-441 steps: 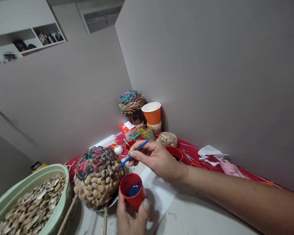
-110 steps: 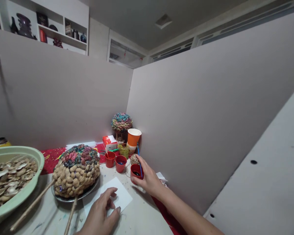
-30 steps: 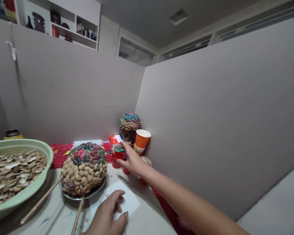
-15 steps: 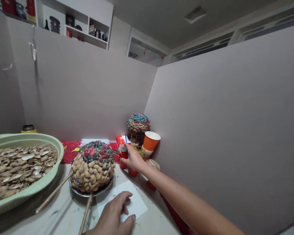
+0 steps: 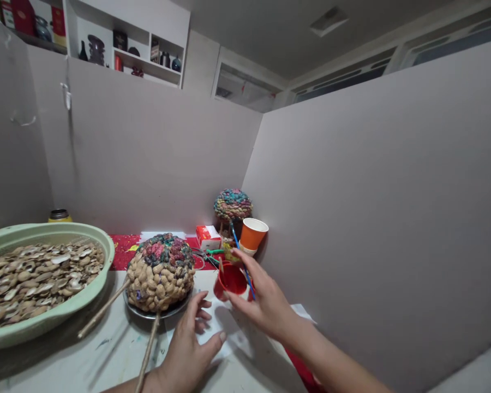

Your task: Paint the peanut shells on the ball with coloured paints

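My right hand point(image 5: 268, 300) grips a red cup point(image 5: 229, 281) by its side, tilted toward me, with a stick-like piece standing in it. A blue paintbrush point(image 5: 246, 268) is also in that hand, its tip pointing up and away. My left hand point(image 5: 190, 341) is held open just left of the cup, fingers apart and curved, touching nothing I can see. Beyond it, a dome of peanuts point(image 5: 159, 281) rests on a metal dish point(image 5: 147, 313); its top is painted green, pink and dark red. Two sticks point(image 5: 149, 349) extend from the dome toward me.
At left is a green basket point(image 5: 106, 273) of peanut shells. Behind the cup stand a red and white box point(image 5: 208, 238), green-handled scissors point(image 5: 215, 255), stacked orange paper cups point(image 5: 252, 236) and a painted peanut dome point(image 5: 232, 205). Grey partitions point(image 5: 147, 142) enclose the table.
My right hand has come back from the far cups, bringing the red cup and the brush toward me. My left hand has moved slightly up, its fingers spreading toward the cup.
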The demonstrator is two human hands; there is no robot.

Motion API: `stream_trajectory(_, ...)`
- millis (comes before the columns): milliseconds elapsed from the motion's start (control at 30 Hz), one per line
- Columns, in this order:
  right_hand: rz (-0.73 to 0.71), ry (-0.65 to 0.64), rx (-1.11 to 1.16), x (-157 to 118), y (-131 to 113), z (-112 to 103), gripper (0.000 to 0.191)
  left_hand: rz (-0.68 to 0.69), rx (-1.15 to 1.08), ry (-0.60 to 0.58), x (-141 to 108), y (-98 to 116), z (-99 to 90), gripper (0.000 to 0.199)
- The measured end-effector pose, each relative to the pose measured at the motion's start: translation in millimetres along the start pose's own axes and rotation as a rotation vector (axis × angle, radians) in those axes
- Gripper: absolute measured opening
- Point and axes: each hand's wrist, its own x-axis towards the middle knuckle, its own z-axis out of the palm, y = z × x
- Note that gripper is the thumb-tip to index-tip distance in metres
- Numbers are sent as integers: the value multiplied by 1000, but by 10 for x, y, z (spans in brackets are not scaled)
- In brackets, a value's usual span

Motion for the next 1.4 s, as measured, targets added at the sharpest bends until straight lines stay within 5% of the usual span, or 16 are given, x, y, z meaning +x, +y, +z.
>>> stream_trajectory(233,51,-158,91,-452,-358,87,82,106,-141,-83,-48,136,8,68)
stream_trajectory(433,95,-111,175,-465,-467,187,83,103,-154,-73,-59,217,6,52)
stream_trajectory(533,71,13,238,-342,-497,154,79,101,-143,-27,-53,205,3,52)
stream_trajectory(700,41,468,384,-160,-453,241,36,73,-77,44,-18,151,8,42)
stream_trajectory(800,-21,644,326,-186,-329,373,26,53,-51,64,22,117,33,46)
stream_trajectory(933,-156,672,212,-270,-132,485,27,24,-49,48,79,98,85,42)
stream_trajectory(1200,-41,691,257,-326,66,538,28,-115,-94,-35,-24,206,98,42)
stream_trajectory(1400,-48,678,425,-299,-29,485,29,-95,-64,-42,-13,187,37,45)
